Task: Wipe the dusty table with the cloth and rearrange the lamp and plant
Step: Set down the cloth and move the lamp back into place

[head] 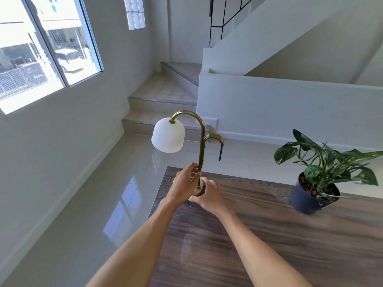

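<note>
I hold the brass desk lamp (200,148) at the far left corner of the wooden table (269,235): my left hand (185,186) curls round the foot of its stem, my right hand (208,196) cups its round base. The risk, as I judge it, is tipping, since the white glass shade (168,135) hangs out past the table edge and a slack grip would send it toward the tiled floor (87,204). The potted pothos (320,175) stands well right of the lamp, out of the way. I see no cloth.
</note>
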Available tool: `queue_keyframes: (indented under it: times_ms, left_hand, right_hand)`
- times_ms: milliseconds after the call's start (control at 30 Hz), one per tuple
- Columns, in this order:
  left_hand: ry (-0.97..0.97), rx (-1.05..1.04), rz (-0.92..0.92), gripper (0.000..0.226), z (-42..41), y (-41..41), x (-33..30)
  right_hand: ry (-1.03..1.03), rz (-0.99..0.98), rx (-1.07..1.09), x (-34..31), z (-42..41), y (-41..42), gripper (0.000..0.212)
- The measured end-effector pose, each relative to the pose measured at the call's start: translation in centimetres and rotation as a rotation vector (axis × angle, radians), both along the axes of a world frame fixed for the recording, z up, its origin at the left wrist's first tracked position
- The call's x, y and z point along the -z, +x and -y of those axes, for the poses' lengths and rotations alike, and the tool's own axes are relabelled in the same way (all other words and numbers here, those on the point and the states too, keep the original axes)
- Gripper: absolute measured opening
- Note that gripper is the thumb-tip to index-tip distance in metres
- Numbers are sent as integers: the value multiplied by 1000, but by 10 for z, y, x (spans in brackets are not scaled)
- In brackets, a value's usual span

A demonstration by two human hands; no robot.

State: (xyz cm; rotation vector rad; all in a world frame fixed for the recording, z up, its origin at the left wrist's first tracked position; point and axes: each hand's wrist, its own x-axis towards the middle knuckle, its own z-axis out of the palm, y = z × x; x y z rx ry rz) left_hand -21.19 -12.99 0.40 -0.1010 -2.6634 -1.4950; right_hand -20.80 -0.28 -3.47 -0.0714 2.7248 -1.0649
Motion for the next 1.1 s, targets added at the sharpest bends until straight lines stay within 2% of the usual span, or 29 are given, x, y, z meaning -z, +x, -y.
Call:
queue_keyframes:
  times_ms: [133, 367, 633, 800, 867, 1000, 1100]
  left_hand:
    - [-1, 41, -45, 22, 4, -6, -2]
    - [46, 88, -95, 19, 6, -10, -10]
    - [107, 119, -172, 20, 4, -10, -26]
    - [182, 123, -223, 17, 1, -13, -38]
    - [191, 133, -218, 16, 1, -14, -39]
    - [216, 139, -211, 12, -1, -14, -38]
    - [228, 152, -215, 10, -2, -13, -37]
  right_hand:
    - [108, -43, -16, 8, 7, -3, 96]
    - [116, -95, -20, 13, 5, -4, 101]
    - [103, -57, -28, 11, 3, -3, 91]
    - [76, -45, 45, 10, 6, -1, 71]
    - [59, -25, 81, 9, 8, -2, 72]
    - [40, 65, 219, 7, 14, -5, 88]
    - [45, 128, 254, 4, 17, -3, 70]
